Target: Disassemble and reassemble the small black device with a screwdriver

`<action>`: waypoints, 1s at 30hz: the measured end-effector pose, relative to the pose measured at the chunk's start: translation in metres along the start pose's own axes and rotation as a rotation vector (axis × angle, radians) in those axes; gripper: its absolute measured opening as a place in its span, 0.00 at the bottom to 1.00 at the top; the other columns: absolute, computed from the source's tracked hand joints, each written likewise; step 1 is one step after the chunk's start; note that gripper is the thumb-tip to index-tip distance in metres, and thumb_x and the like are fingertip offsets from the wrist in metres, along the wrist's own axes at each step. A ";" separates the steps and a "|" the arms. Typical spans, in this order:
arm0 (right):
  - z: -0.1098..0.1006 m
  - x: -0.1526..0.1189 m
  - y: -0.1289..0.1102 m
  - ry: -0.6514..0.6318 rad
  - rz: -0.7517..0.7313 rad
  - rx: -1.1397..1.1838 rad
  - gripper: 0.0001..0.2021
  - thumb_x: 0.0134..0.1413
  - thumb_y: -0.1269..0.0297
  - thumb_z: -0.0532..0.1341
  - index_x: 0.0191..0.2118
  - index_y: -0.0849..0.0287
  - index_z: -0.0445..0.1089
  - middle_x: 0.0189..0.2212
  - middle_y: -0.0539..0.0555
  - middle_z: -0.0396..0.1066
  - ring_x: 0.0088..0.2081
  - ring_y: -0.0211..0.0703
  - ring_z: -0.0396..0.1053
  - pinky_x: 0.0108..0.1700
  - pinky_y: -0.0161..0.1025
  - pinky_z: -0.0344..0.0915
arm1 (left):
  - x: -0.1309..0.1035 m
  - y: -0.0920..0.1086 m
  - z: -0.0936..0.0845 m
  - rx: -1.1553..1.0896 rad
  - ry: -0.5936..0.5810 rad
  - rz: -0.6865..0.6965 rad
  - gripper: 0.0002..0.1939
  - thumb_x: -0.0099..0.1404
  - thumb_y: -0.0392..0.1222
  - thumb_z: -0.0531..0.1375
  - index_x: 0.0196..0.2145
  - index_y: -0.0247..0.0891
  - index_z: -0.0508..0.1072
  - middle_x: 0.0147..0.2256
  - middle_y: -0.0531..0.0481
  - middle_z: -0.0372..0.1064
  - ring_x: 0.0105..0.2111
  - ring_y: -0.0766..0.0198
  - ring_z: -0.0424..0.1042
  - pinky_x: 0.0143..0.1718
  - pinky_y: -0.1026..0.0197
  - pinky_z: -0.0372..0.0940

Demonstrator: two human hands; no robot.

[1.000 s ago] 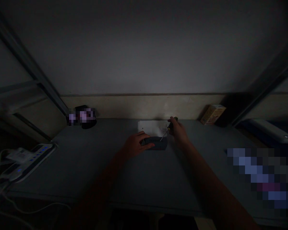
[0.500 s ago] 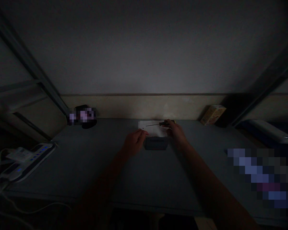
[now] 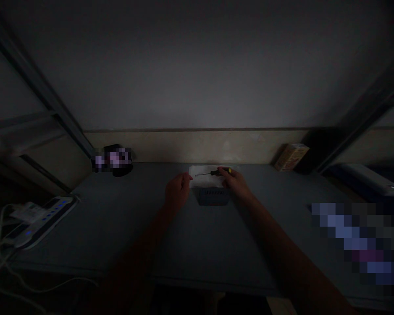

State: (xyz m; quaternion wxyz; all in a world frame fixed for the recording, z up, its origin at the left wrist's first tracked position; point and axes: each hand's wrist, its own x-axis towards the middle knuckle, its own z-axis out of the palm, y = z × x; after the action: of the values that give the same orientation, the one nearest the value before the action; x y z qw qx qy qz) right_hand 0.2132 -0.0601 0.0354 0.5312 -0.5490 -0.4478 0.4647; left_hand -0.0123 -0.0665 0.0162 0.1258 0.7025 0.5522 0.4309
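Note:
My right hand [image 3: 235, 183] grips a screwdriver [image 3: 220, 172] with a dark handle and a yellow end. Its thin shaft points left over a white sheet of paper [image 3: 202, 181], and the tip is at a small dark spot on the sheet, too small to name. My left hand [image 3: 177, 189] is closed at the sheet's left edge, fingers curled in and thumb side towards the paper. Whatever it may hold is hidden. Just in front of the paper, between both hands, is a dark grey box-like device [image 3: 213, 197] with a row of slots.
A power strip [image 3: 47, 221] with white cables lies at the left of the grey table [image 3: 197, 249]. At the back left sits a blurred-out dark object [image 3: 121, 169]. A yellowish carton [image 3: 292, 157] stands at the back right, near a metal post. Blurred-out items lie farther right.
My left hand has drawn back leftward from the paper. My right hand has moved left with the screwdriver, bringing its tip to the dark spot.

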 end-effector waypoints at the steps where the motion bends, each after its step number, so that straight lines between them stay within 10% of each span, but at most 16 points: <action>1: 0.000 -0.001 -0.001 -0.004 -0.005 0.001 0.25 0.47 0.42 0.69 0.39 0.61 0.80 0.26 0.53 0.76 0.21 0.36 0.59 0.25 0.37 0.52 | 0.000 0.000 0.000 0.001 0.004 0.002 0.24 0.78 0.47 0.45 0.37 0.38 0.78 0.30 0.47 0.75 0.31 0.61 0.74 0.38 0.60 0.64; 30: -0.005 0.005 -0.001 -0.047 -0.002 0.154 0.23 0.49 0.44 0.70 0.43 0.59 0.81 0.35 0.57 0.80 0.22 0.33 0.56 0.24 0.36 0.51 | 0.005 -0.012 0.005 0.064 -0.028 0.013 0.09 0.73 0.43 0.60 0.43 0.40 0.78 0.37 0.50 0.75 0.30 0.65 0.70 0.36 0.62 0.64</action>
State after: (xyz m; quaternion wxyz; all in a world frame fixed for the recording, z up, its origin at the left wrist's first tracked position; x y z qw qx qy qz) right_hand 0.2185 -0.0563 0.0367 0.5615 -0.4950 -0.4235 0.5102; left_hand -0.0164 -0.0557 0.0076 0.1081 0.7158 0.5593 0.4040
